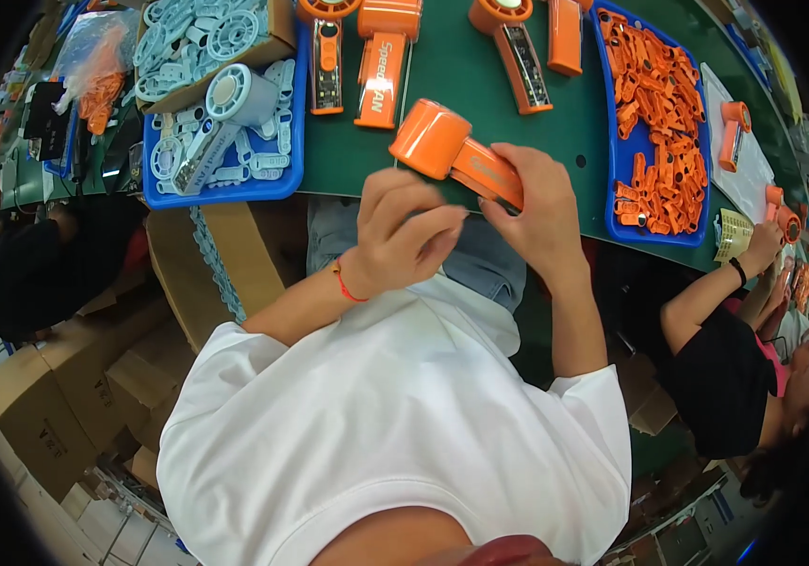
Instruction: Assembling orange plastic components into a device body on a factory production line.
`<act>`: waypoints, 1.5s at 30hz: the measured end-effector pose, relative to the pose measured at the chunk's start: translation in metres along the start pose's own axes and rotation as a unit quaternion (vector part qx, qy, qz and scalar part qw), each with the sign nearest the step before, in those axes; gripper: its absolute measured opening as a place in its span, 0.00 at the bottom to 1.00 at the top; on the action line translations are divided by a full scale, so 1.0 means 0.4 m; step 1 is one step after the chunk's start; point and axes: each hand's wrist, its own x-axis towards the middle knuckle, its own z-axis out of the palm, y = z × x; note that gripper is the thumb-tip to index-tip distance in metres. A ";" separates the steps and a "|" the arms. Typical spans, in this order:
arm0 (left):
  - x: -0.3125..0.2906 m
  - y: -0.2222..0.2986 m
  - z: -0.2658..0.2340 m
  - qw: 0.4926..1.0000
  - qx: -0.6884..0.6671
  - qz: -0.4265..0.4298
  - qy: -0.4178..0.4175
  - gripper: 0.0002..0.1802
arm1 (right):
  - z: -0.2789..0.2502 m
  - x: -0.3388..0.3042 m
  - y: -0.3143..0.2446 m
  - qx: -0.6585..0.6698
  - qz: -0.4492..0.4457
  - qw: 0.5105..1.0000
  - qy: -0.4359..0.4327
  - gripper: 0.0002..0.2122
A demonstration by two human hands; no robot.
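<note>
Right hand (pixel 535 200): grip closed around orange fan (pixel 456 158)
Left hand (pixel 404 226): grip half curled, blurred — cannot tell if empty
Lettering (pixel 487 170): pale along held fan; white on second fan (pixel 384 80) — tabletop (pixel 338 151)

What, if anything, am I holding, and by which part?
Your right hand holds an orange handheld fan by the lower end of its handle. Your left hand is blurred; whether it holds anything, I can't tell.
</note>
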 end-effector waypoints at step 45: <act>0.138 -0.107 0.037 0.934 0.148 0.111 -0.304 0.17 | 0.072 -0.042 -0.009 -0.014 0.036 0.993 0.108 0.25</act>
